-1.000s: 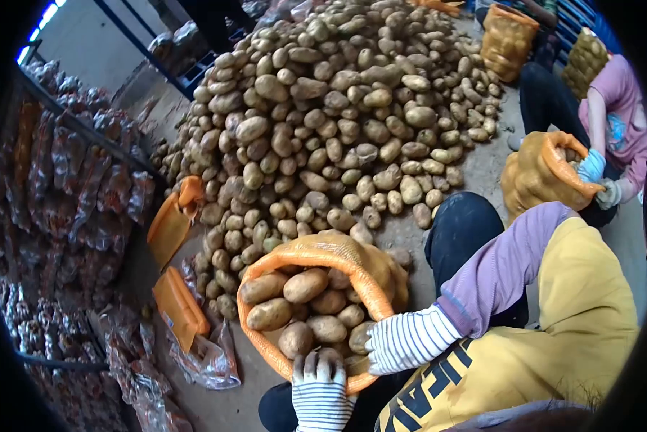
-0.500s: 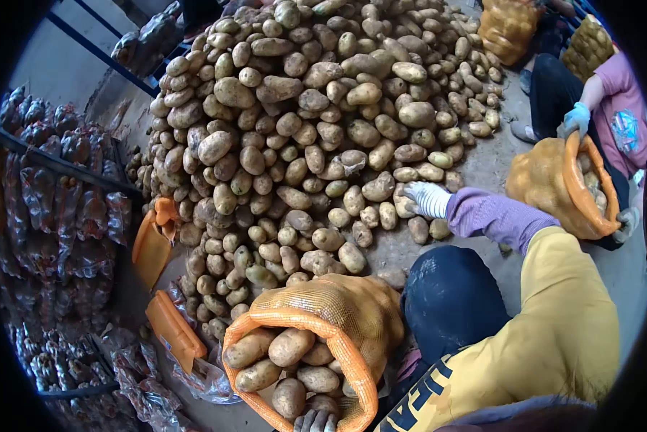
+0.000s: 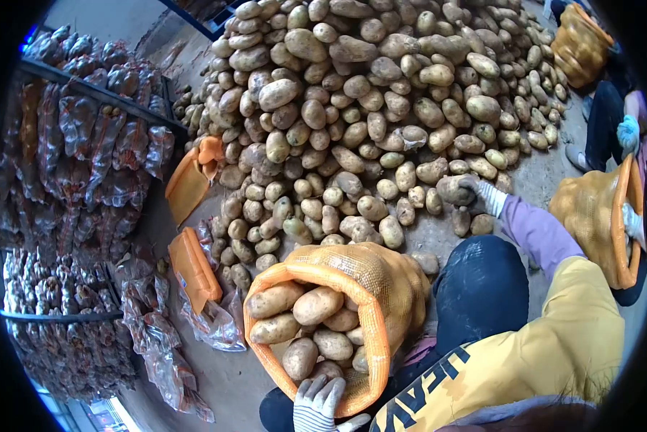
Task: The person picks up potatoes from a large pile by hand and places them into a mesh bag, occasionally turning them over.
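At the lower middle stands an orange mesh bag [image 3: 392, 277], its mouth facing me and filled with potatoes [image 3: 317, 306]. My left hand [image 3: 317, 405], in a striped grey-white glove, grips the bag's near rim with its fingers over the edge. My right hand [image 3: 487, 196], gloved alike below a purple sleeve, reaches out to the right edge of the large potato pile [image 3: 381, 93]. Its fingers are closed on a single brown potato [image 3: 454, 189]. Other potatoes lie just below that hand.
Flat orange bags [image 3: 194, 268] and clear plastic [image 3: 219, 324] lie on the floor at left. Racks of plastic-wrapped bundles [image 3: 78, 158] line the left side. At right, a person's blue-gloved hand [image 3: 628, 135] holds another mesh bag [image 3: 590, 209]. A filled bag [image 3: 579, 47] stands behind.
The view has shifted, so the scene sits further right and more of the left hand shows at the rim. My right hand has closed on a potato at the pile's edge.
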Tool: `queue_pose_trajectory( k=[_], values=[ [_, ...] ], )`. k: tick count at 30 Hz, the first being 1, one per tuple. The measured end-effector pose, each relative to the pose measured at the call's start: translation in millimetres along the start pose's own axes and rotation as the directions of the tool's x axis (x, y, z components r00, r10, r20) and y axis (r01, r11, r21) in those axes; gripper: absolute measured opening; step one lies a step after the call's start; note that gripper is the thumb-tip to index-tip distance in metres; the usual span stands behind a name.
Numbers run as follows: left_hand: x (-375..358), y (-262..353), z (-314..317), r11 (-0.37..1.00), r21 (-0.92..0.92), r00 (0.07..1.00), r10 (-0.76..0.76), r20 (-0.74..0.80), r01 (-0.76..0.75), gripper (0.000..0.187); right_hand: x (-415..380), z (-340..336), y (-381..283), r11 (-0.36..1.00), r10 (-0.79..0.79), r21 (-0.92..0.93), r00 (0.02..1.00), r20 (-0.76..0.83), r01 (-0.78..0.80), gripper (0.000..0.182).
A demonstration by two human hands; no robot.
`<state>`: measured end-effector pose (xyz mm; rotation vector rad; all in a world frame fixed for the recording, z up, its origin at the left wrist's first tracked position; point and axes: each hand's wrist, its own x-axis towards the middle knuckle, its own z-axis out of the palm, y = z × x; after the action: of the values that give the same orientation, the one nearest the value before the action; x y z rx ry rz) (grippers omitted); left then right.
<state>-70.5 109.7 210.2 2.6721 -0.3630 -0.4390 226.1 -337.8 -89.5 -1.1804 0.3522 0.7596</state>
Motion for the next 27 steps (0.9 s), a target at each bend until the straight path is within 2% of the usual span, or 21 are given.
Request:
queue_pose_trajectory(
  k=[1, 2, 3, 4, 6, 7, 8, 9, 10, 11, 12, 14, 15, 16, 18, 19, 20, 22, 24, 26, 27],
  values=[
    [0, -1, -4, 0.995, -0.097, 0.997, -0.035, -0.067, 0.028, 0.078, -26, 24, -22, 0.996, -0.032, 0.083, 0.993, 0.113, 0.023, 0.074],
    [-3, 0, -7, 0.980, -0.193, 0.989, -0.079, -0.123, 0.054, 0.074, -48, 57, -48, 0.977, -0.211, 0.016, 0.963, 0.169, 0.211, 0.088],
    [-11, -7, -2, 0.885, -0.453, 0.980, -0.172, -0.104, 0.107, 0.076, -76, 88, -77, 0.960, -0.224, -0.112, 0.944, 0.243, 0.257, 0.096],
    [-21, -17, 4, 0.722, -0.674, 0.964, -0.260, -0.058, 0.155, 0.080, -103, 121, -100, 0.878, -0.294, -0.293, 0.909, 0.295, 0.379, 0.093],
    [-10, -21, 1, 0.398, -0.916, 0.954, -0.288, -0.086, 0.038, 0.087, -149, 198, -127, 0.670, -0.340, -0.438, 0.772, 0.537, 0.599, 0.088],
    [-2, -19, -8, 0.146, -0.989, 0.964, -0.264, -0.028, 0.011, 0.091, -171, 236, -141, 0.544, -0.353, -0.451, 0.681, 0.642, 0.707, 0.086],
    [6, -18, -14, -0.119, -0.993, 0.977, -0.210, 0.016, -0.009, 0.095, -183, 266, -134, 0.263, -0.385, -0.478, 0.546, 0.744, 0.838, 0.081],
    [12, -16, -17, -0.235, -0.972, 0.992, -0.122, 0.020, -0.010, 0.096, -191, 296, -123, 0.050, -0.413, -0.292, 0.286, 0.864, 0.955, 0.079],
    [16, -16, -19, -0.349, -0.937, 1.000, -0.025, 0.011, 0.001, 0.098, -203, 326, -107, -0.003, -0.385, -0.218, 0.200, 0.901, 0.976, 0.076],
    [19, -21, -19, -0.365, -0.931, 0.999, 0.049, 0.010, 0.027, 0.093, -211, 350, -85, 0.069, -0.343, -0.201, 0.212, 0.915, 0.977, 0.075],
    [18, -23, -15, -0.259, -0.966, 0.992, -0.118, 0.052, 0.019, 0.081, -216, 367, -62, 0.023, -0.353, -0.183, 0.179, 0.918, 0.983, 0.076],
    [16, -46, 1, -0.183, -0.983, 0.976, -0.209, 0.068, 0.030, 0.069, -210, 374, -41, 0.096, -0.370, -0.171, 0.195, 0.908, 0.981, 0.079],
    [18, -56, 15, -0.041, -0.997, 0.952, -0.303, -0.049, -0.064, 0.063, -207, 370, -34, -0.012, -0.380, -0.312, 0.284, 0.880, 0.950, 0.081],
    [14, -62, 17, 0.306, -0.952, 0.926, -0.364, -0.103, 0.015, 0.062, -204, 359, -30, -0.125, -0.394, -0.439, 0.361, 0.845, 0.890, 0.083],
    [15, -62, 16, 0.607, -0.794, 0.944, -0.244, -0.220, -0.028, 0.063, -192, 333, 1, -0.453, 0.021, -0.471, 0.537, 0.843, 0.757, 0.079],
    [16, -61, 16, 0.743, -0.669, 0.945, -0.205, -0.256, -0.021, 0.060, -204, 327, 6, -0.583, 0.165, -0.256, 0.421, 0.892, 0.771, 0.051],
    [17, -59, 16, 0.856, -0.517, 0.946, -0.159, -0.284, -0.012, 0.056, -200, 335, 23, -0.672, 0.151, -0.177, 0.367, 0.918, 0.719, 0.023],
    [14, -52, 15, 0.842, -0.510, 0.962, -0.255, -0.095, 0.173, 0.062, -213, 331, 5, -0.582, -0.043, -0.211, 0.230, 0.972, 0.785, 0.010],
    [13, -47, 17, 0.719, -0.672, 0.959, -0.280, -0.050, 0.175, 0.066, -229, 317, -9, -0.541, 0.058, -0.078, 0.130, 0.990, 0.837, 0.011],
    [17, -36, 12, 0.861, -0.467, 0.966, -0.253, -0.049, 0.202, 0.069, -247, 298, -11, -0.528, 0.069, -0.151, 0.219, 0.973, 0.836, 0.012],
    [20, -23, 4, 0.913, -0.354, 0.978, -0.207, 0.022, 0.201, 0.071, -250, 293, -14, -0.522, 0.073, -0.159, 0.229, 0.971, 0.838, 0.013]
  ],
)
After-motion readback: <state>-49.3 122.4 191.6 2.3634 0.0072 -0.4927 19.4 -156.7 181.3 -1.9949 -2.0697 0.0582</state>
